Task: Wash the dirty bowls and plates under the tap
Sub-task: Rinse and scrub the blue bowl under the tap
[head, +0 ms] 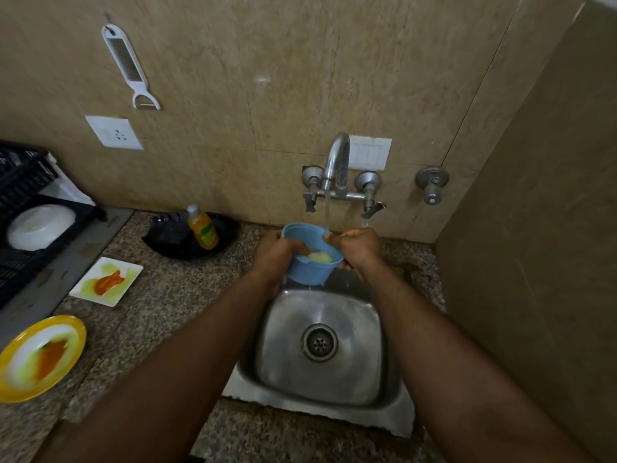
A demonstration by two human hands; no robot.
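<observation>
Both hands hold a blue bowl over the sink, under water running from the tap: the left hand curls round its near wall, and the right hand, fingers curled, grips the far rim. On the counter to the left lie a smeared square plate and a yellow plate. Behind them, a soap bottle rests in a black dish, and a white bowl sits on a black rack.

Speckled granite counter carries square plate, yellow plate, black dish
</observation>
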